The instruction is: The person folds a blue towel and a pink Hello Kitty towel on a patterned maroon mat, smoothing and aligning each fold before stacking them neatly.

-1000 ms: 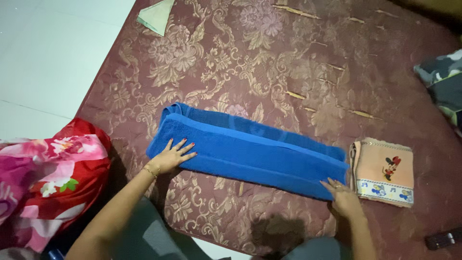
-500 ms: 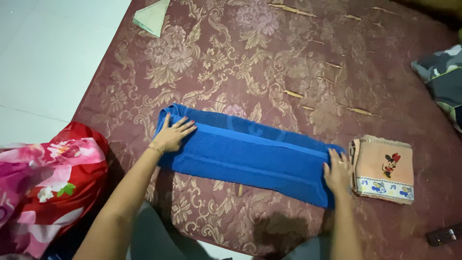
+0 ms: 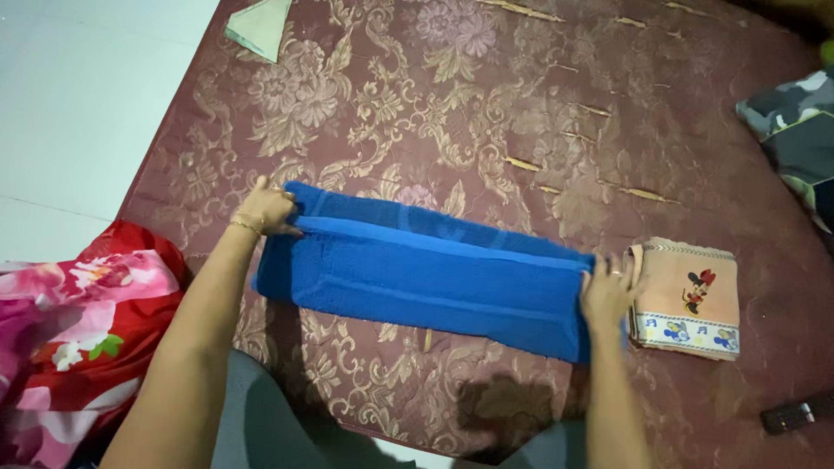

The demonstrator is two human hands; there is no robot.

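Observation:
A blue towel [image 3: 434, 274], folded into a long strip, lies across a maroon mattress [image 3: 486, 104] with a gold flower pattern. My left hand [image 3: 268, 211] grips the strip's far left corner. At the strip's right end my right hand [image 3: 605, 291] pinches the far edge. Both arms reach in from the bottom of the view.
A folded peach towel [image 3: 689, 297] with a cartoon mouse lies just right of my right hand. A red and pink floral cloth [image 3: 78, 321] bunches at the left. A patterned pillow [image 3: 795, 122] sits at the right edge, a pale green cloth [image 3: 258, 26] at the top left, a dark remote [image 3: 795, 415] at the bottom right.
Both hands slid from the towel's near side to its far edge and closed on the ends. The view shifted slightly.

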